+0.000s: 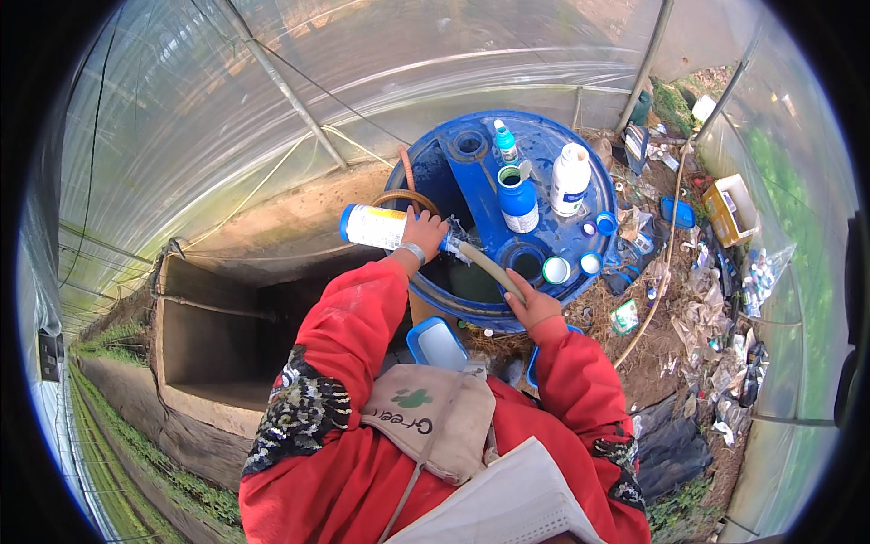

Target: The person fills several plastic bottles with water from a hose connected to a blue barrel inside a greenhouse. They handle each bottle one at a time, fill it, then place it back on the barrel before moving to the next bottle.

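My left hand grips a white bottle with a blue base, tilted nearly on its side over the cut-open side of a blue plastic drum. In my right hand is a beige hose, its end at the bottle's mouth. Water splashes around that mouth, above the dark liquid in the drum. On the drum's lid stand an open blue bottle, a white bottle and a small teal bottle. Several caps, among them a blue-rimmed cap, lie beside them.
Left of the drum is a deep concrete basin. A brown corrugated hose enters the drum. Litter and a cardboard box cover ground on the right, crossed by a thin hose. Plastic sheeting rises behind.
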`<state>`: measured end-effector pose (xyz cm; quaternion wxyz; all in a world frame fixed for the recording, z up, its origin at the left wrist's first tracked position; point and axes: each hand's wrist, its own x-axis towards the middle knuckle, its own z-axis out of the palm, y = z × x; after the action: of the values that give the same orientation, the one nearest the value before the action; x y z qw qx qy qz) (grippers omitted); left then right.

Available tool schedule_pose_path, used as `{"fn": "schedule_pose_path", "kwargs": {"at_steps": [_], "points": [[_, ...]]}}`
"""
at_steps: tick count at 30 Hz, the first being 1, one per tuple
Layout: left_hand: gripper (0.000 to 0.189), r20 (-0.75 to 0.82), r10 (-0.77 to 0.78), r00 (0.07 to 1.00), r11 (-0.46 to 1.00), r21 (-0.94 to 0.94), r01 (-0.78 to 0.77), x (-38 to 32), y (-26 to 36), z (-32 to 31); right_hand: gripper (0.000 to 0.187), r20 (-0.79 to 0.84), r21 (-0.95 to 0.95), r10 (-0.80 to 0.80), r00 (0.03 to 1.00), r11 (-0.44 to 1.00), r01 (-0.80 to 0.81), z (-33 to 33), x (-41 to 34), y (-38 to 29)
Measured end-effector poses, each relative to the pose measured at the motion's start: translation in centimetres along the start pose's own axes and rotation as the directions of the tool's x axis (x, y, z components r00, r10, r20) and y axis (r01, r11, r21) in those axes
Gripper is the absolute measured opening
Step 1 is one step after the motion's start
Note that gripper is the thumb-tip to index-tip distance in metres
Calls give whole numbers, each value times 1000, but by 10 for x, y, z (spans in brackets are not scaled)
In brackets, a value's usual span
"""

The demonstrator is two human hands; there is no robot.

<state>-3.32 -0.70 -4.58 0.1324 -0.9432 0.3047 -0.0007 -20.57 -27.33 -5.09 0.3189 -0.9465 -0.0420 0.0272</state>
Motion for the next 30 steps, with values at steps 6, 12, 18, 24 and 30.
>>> {"fn": "schedule_pose_path", "kwargs": {"at_steps": [6,12,18,24,30], "points": [[52,74,-27,997,1000,16,26,3,-1,1,53,2,6,-5,1000,1000,5,0,1,0],[52,181,-30,983,997,80,16,19,11,11,52,-4,-6,1,1000,1000,-1,3,1,1],[43,259,-58,964,983,181,11,34,24,17,52,-47,-3,-11,999,1000,11,8,2,5],[40,344,-38,938,972,232,-45,40,28,10,51,-59,-1,-18,998,1000,18,10,2,8],[35,362,-34,932,962,266,-68,43,28,11,51,-73,-3,-32,997,999,32,10,3,7]]}}
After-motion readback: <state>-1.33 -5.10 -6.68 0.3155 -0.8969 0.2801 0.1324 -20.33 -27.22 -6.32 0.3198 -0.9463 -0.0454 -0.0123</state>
